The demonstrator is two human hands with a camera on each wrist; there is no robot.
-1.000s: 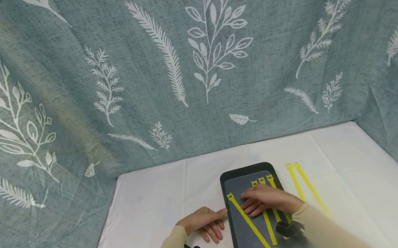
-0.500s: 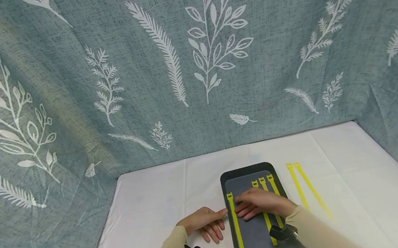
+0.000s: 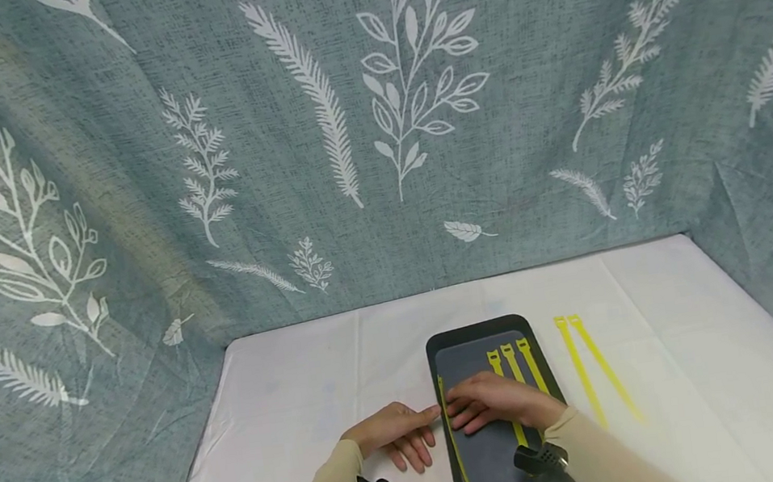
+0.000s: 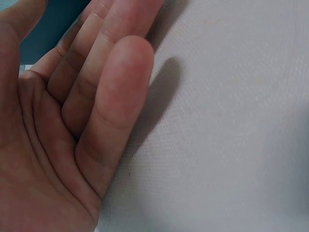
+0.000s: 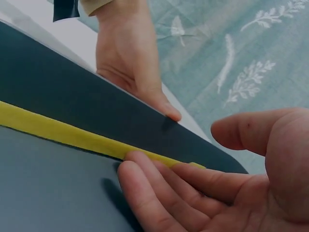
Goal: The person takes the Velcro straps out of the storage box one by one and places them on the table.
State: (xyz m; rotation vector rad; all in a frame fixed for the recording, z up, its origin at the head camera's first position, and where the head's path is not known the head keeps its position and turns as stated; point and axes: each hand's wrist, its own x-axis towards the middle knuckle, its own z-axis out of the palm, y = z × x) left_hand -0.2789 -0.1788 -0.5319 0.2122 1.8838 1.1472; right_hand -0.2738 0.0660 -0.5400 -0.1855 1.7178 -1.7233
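In the right wrist view, the right hand (image 5: 241,193) has its fingers extended and close together against a yellow strap (image 5: 58,130), pressing it to the wall of a tray (image 5: 48,82); the thumb stands apart and grips nothing. The left hand (image 5: 128,53) touches the tray's rim with its thumb.

In the head view, that strap runs along the tray's left wall, seemingly tipped on edge. Three straps (image 3: 513,363) lie toward the opposite wall, and two other straps (image 3: 581,370) on the table (image 3: 303,390). The step in hand looks like lining the strap up with the wall; the next move probably calls for settling it flat and easing the fingers off without dragging it.

In the left wrist view, the left fingers bend loosely beside the table's surface, holding nothing.
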